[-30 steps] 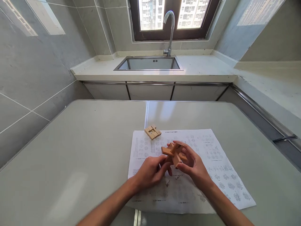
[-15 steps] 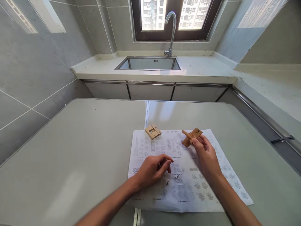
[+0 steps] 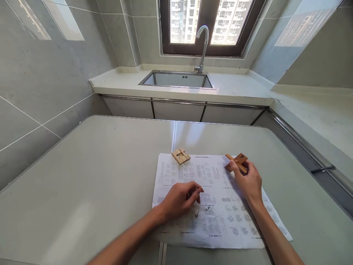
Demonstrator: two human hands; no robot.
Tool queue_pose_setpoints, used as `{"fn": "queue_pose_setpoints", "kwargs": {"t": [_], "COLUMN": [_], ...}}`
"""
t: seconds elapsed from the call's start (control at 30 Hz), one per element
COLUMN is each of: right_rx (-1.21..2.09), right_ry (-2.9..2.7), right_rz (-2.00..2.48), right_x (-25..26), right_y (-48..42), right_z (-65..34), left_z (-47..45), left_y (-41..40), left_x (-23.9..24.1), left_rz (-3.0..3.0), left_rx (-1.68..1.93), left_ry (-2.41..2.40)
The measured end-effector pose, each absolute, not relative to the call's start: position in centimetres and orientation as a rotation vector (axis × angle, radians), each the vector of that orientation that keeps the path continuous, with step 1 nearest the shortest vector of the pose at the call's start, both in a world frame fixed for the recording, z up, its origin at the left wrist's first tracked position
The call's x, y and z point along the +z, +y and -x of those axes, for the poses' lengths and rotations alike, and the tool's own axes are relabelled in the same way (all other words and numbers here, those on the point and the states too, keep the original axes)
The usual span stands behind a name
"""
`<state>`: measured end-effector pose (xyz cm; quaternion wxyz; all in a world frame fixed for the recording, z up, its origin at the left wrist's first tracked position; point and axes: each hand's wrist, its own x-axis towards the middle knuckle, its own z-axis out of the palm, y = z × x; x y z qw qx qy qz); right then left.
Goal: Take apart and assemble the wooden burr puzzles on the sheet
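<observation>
My right hand [image 3: 246,181] pinches a brown wooden puzzle piece assembly [image 3: 237,162] at the upper right corner of a printed instruction sheet [image 3: 217,198] lying on the grey table. My left hand [image 3: 180,199] rests on the sheet's lower left part with its fingers curled loosely; nothing shows in them. A second, paler cluster of wooden blocks [image 3: 180,156] lies on the sheet's top left edge, apart from both hands.
The grey table [image 3: 91,173] has a seam down its middle. Beyond it runs a counter with a steel sink [image 3: 178,79] and a tap [image 3: 202,46] under a window. Tiled walls stand left and right.
My right hand has carried the brown puzzle from in front of me, out of my left hand's reach, to the sheet's upper right corner. My left hand has lowered onto the paper.
</observation>
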<state>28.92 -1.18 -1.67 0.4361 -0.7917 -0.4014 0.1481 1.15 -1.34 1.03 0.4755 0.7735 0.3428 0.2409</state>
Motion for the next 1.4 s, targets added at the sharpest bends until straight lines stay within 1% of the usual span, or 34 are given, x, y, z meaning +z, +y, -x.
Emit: {"fn": "queue_pose_setpoints", "kwargs": {"t": [0.23, 0.37, 0.57, 0.63, 0.8, 0.93, 1.2, 1.4], "right_rx": [0.333, 0.291, -0.073, -0.145, 0.024, 0.207, 0.339, 0.411], "right_ry": [-1.046, -0.998, -1.171, -1.259, -1.656, -1.815, -1.868, -1.845], "right_rz": [2.025, 1.919, 1.631, 1.524, 1.283, 1.228, 1.26, 1.304], "right_x": [-2.1, -2.0, 0.1, 0.6, 0.1, -0.9, -1.7, -1.7], "right_y": [-1.1, -1.1, -2.3, -2.7, -3.4, -3.5, -3.5, -3.2], "right_z": [-29.4, -29.2, -27.3, -26.3, -23.9, -22.7, -22.1, -22.1], "left_z": [-1.0, -1.0, -0.6, -0.4, 0.2, 0.7, 1.3, -0.1], "left_y": [-1.3, -1.2, -0.8, -0.4, 0.7, 1.4, 2.6, 4.7], "left_x": [1.0, 1.1, 1.0, 1.3, 2.1, 2.3, 1.2, 0.1], "left_rz": [-1.877, -1.844, -1.732, -1.712, -1.727, -1.795, -2.203, -2.337], "left_rx": [0.6, 0.604, 0.626, 0.647, 0.731, 0.778, 1.055, 0.959], "left_ry": [0.828, 0.833, 0.837, 0.858, 0.962, 1.074, 1.348, 1.505]}}
